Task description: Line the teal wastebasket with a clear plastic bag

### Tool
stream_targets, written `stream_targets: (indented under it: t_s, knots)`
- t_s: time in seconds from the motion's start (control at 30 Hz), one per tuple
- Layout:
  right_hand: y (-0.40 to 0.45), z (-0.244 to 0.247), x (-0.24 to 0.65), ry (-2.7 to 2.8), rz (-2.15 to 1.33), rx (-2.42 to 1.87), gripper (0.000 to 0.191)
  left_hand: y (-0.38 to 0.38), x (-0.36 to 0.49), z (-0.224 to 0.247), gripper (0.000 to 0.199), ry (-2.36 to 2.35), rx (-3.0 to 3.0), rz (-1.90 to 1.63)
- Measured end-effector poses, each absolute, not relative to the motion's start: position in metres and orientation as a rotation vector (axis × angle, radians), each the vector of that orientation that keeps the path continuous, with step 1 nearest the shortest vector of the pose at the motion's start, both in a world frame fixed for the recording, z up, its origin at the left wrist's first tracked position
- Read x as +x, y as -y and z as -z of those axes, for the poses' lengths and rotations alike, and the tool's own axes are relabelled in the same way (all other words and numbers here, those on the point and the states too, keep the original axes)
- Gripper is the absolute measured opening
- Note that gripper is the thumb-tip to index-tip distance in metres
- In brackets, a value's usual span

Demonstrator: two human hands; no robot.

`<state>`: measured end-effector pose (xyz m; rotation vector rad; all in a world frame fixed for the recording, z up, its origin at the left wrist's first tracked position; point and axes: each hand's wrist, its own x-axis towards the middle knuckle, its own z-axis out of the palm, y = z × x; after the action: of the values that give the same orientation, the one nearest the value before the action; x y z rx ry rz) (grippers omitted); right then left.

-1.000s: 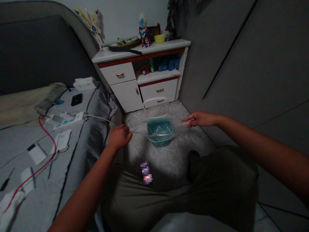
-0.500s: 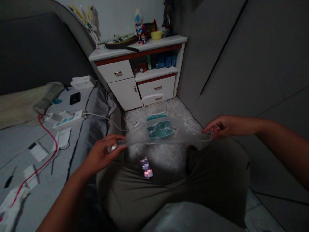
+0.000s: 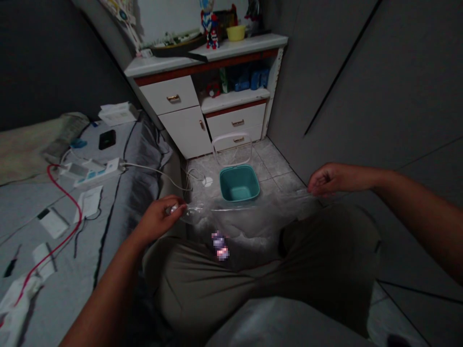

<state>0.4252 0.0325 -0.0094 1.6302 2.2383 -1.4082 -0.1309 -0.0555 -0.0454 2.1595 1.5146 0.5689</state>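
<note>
A clear plastic bag [image 3: 249, 217] is stretched sideways between my two hands, above my knees. My left hand [image 3: 162, 217] grips its left end with fingers closed. At the other end, my right hand [image 3: 327, 179] pinches the film between thumb and fingers. Just beyond the plastic, a teal bucket [image 3: 239, 184] stands on the tiled floor, its inside visible and its white handle [image 3: 233, 137] raised behind it. Through or below the film, a small pixelated patch [image 3: 220, 246] shows between my legs; what it is I cannot make out.
On the left is a bed [image 3: 119, 202] with a power strip [image 3: 99, 172], a red cable [image 3: 77, 202], a phone [image 3: 107, 140] and a tissue pack [image 3: 117, 113]. A white cabinet [image 3: 177, 132] stands ahead; a grey wardrobe [image 3: 361, 96] lines the right. A white cord [image 3: 162, 173] trails to the floor.
The plastic bag has dropped toward me, off the line of sight to the bucket, which now shows uncovered. My right hand has moved slightly up. The view has tilted down.
</note>
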Motion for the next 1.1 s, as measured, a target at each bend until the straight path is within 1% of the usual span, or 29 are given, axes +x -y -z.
stream_targets:
  t_s: [0.1, 0.17, 0.23, 0.3, 0.4, 0.47, 0.53, 0.7, 0.87, 1.0, 1.1]
  knots:
    - [-0.058, 0.054, 0.417, -2.163, 1.522, 1.558, 0.034, 0.029, -0.126, 0.086, 0.036, -1.582, 2.247, -0.293]
    - [-0.076, 0.09, 0.41, -2.133, 1.457, 1.6, 0.034, 0.011, -0.117, 0.114, 0.03, -1.665, 2.275, -0.029]
    - [-0.091, 0.125, 0.402, -2.078, 1.356, 1.655, 0.029, -0.008, -0.105, 0.14, 0.026, -1.719, 2.278, 0.24]
    - [-0.104, 0.154, 0.393, -1.993, 1.215, 1.721, 0.021, -0.024, -0.092, 0.162, 0.025, -1.731, 2.268, 0.443]
    - [-0.122, 0.184, 0.381, -1.88, 0.93, 1.715, 0.009, -0.044, -0.078, 0.188, 0.027, -1.746, 2.216, 0.643]
    - [-0.132, 0.196, 0.375, -1.864, 0.786, 1.66, 0.005, -0.054, -0.073, 0.202, 0.029, -1.766, 2.165, 0.719]
    - [-0.14, 0.206, 0.37, -1.877, 0.735, 1.648, 0.006, -0.062, -0.071, 0.216, 0.031, -1.79, 2.123, 0.75]
    - [-0.15, 0.224, 0.36, -1.85, 0.693, 1.648, 0.019, -0.079, -0.074, 0.247, 0.032, -1.817, 2.082, 0.771]
    - [-0.154, 0.236, 0.353, -1.811, 0.676, 1.639, 0.017, -0.091, -0.074, 0.269, 0.031, -1.816, 2.062, 0.768]
    - [-0.161, 0.242, 0.357, -1.812, 0.631, 1.661, 0.012, -0.098, -0.075, 0.275, 0.034, -1.908, 1.925, 0.605]
    - [-0.169, 0.244, 0.362, -1.872, 0.574, 1.725, 0.017, -0.103, -0.077, 0.276, 0.035, -1.934, 1.84, 0.435]
